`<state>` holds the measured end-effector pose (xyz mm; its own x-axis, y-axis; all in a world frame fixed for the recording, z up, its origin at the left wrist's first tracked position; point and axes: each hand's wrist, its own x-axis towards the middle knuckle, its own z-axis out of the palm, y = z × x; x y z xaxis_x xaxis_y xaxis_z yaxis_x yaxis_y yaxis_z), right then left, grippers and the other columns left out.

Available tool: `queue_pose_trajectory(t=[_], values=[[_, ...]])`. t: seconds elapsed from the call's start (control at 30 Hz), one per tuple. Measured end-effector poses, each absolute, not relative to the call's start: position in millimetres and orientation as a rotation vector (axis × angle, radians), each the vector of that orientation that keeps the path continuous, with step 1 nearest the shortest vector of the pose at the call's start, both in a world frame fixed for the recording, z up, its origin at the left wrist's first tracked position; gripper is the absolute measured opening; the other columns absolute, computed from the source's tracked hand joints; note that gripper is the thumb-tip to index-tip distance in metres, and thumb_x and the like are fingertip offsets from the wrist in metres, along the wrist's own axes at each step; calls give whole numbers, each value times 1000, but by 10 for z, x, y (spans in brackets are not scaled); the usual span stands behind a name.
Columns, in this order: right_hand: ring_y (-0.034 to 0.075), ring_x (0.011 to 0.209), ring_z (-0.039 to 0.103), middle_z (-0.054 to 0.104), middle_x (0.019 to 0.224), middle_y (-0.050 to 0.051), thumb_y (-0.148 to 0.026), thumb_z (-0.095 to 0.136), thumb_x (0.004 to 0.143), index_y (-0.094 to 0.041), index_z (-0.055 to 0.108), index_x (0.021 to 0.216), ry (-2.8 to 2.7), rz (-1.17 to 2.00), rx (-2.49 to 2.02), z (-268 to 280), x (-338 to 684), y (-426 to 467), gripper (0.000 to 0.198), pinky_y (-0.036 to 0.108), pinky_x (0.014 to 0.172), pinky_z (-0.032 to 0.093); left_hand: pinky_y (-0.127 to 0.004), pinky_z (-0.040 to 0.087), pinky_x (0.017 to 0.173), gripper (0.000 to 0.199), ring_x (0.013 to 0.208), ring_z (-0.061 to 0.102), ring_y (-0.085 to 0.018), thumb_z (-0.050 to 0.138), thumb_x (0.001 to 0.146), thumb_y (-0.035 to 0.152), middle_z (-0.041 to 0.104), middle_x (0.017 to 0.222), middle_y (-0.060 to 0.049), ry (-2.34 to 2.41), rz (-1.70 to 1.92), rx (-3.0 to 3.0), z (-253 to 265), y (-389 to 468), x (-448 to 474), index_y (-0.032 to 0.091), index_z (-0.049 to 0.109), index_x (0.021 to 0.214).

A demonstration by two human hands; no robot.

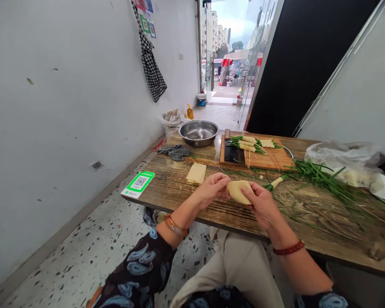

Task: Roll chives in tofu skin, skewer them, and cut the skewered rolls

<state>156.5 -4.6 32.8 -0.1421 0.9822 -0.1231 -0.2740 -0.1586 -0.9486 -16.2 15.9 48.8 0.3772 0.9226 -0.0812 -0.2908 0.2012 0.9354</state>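
Note:
A thin, pale-yellow sheet of tofu skin [239,192] is held between my hands above the table's front edge. My right hand [263,204] grips its right side, thumb pressed on top. My left hand [212,191] has its fingers closed at the left edge of the sheet; the fingertips are partly hidden. To the left lies a small stack of similar square sheets [196,173]. Just beyond my right hand is a rolled sheet [277,182] with green leaves at one end. More rolls with green ends [247,148] lie on a wooden cutting board [277,162], with thin sticks beside them.
A cleaver [233,155] lies on the board's left side. Behind stand a steel basin [199,143] and a grey cloth [175,152]. Loose long green chives [329,177] and a plastic bag [343,155] occupy the right. A QR-code card [138,184] sits at the left corner.

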Motion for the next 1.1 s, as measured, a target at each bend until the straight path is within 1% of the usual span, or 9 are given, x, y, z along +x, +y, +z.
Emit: queue_pose_trajectory(t=[0.1, 0.2, 0.33, 0.5, 0.63, 0.7, 0.9, 1.03, 1.1], values=[[14, 61, 59, 70, 80, 1, -44, 79, 62, -19, 66, 94, -1026, 1506, -1046, 351, 1556, -48, 43, 21, 49, 45, -24, 51, 57, 49, 59, 60, -10, 81, 61, 42, 63, 73, 0, 800, 963, 1026, 389, 120, -187, 15, 57, 95], [13, 60, 58, 69, 77, 1, -45, 78, 64, -19, 65, 93, -1040, 1500, -1059, 354, 1548, -61, 41, 21, 48, 44, -23, 49, 54, 45, 53, 59, -9, 83, 58, 37, 64, 66, -1, 827, 1000, 1041, 294, 89, -219, 12, 60, 87], [10, 55, 54, 65, 71, 0, -46, 76, 65, -18, 65, 89, -1041, 1418, -1110, 302, 1592, -75, 39, 17, 38, 34, -21, 45, 49, 35, 52, 56, -8, 78, 62, 39, 65, 66, -3, 916, 1095, 1027, 249, 113, -454, 11, 62, 77], [12, 56, 56, 65, 72, -1, -49, 75, 66, -20, 65, 90, -1057, 1370, -1176, 134, 1679, -70, 39, 18, 39, 37, -25, 46, 57, 24, 59, 55, -11, 63, 76, 39, 61, 69, -1, 1325, 1485, 1129, 330, 286, -1206, 15, 60, 79], [16, 61, 61, 69, 74, -1, -49, 75, 65, -22, 65, 92, -1051, 1371, -1236, -36, 1707, -43, 39, 24, 47, 47, -35, 44, 85, 19, 94, 56, -23, 67, 73, 28, 63, 95, -8, 1984, 1238, 1739, 312, 312, -1663, 16, 65, 87], [16, 62, 62, 70, 75, -1, -49, 75, 65, -22, 66, 92, -1048, 1369, -1249, -105, 1712, -29, 39, 26, 51, 50, -37, 40, 91, 21, 101, 54, -25, 67, 75, 27, 61, 104, -10, 2126, 1053, 1972, 269, 241, -1687, 17, 65, 93], [16, 63, 62, 70, 77, 0, -49, 73, 69, -21, 65, 94, -1062, 1367, -1255, -190, 1738, -44, 38, 24, 51, 49, -36, 40, 80, 25, 90, 53, -25, 71, 73, 41, 60, 90, -8, 2091, 628, 2208, 146, 88, -1315, 19, 62, 79], [18, 64, 62, 70, 78, 2, -52, 67, 74, -20, 64, 97, -1233, 1339, -1282, -123, 1740, -5, 39, 27, 54, 49, -35, 39, 78, 9, 89, 54, -24, 58, 84, 27, 60, 90, -9, 2049, 540, 2262, 80, 174, -1231, 19, 61, 79], [20, 69, 63, 70, 81, 4, -51, 61, 78, -19, 66, 97, -1503, 1225, -1284, -25, 1677, 71, 37, 29, 58, 49, -34, 40, 78, 12, 88, 55, -23, 52, 86, 21, 61, 88, -9, 1978, 528, 2292, 52, 213, -1253, 19, 60, 78]])
